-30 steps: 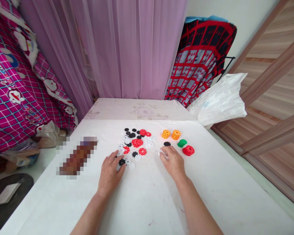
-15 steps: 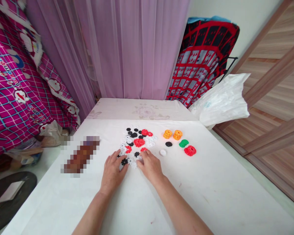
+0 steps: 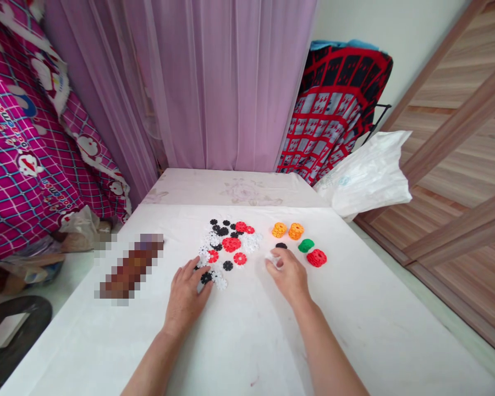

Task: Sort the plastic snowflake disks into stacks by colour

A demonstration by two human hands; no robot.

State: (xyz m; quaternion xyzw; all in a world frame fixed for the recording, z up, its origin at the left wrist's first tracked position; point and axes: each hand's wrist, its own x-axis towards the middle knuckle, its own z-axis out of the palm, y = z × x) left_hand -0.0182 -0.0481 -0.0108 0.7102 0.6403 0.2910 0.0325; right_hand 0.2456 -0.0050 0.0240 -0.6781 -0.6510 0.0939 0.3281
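On the white-covered table lies a loose pile of flat notched plastic snowflake discs: white (image 3: 251, 242), black (image 3: 227, 265) and red (image 3: 231, 245). My left hand (image 3: 190, 289) rests at the pile's near left edge, fingers apart, touching black and white pieces. To the right of the pile, my right hand (image 3: 289, 275) is curled, thumb and forefinger closing round a white snowflake disc (image 3: 271, 257). The fingers partly hide that disc and the white stack seen there before. Just beyond my fingertips is a black stack (image 3: 281, 245), partly covered.
Two orange stacks (image 3: 296, 231), a green stack (image 3: 306, 246) and a red stack (image 3: 317, 258) stand at the right. A pixelated brownish object (image 3: 132, 267) lies at the left. Past the table's right edge is a white plastic bag (image 3: 367, 176); purple curtains (image 3: 226, 82) hang behind.
My right hand has moved right, from the pile to the white stack, and its fingers have drawn together. My left hand stays at the pile. The view has shifted slightly.
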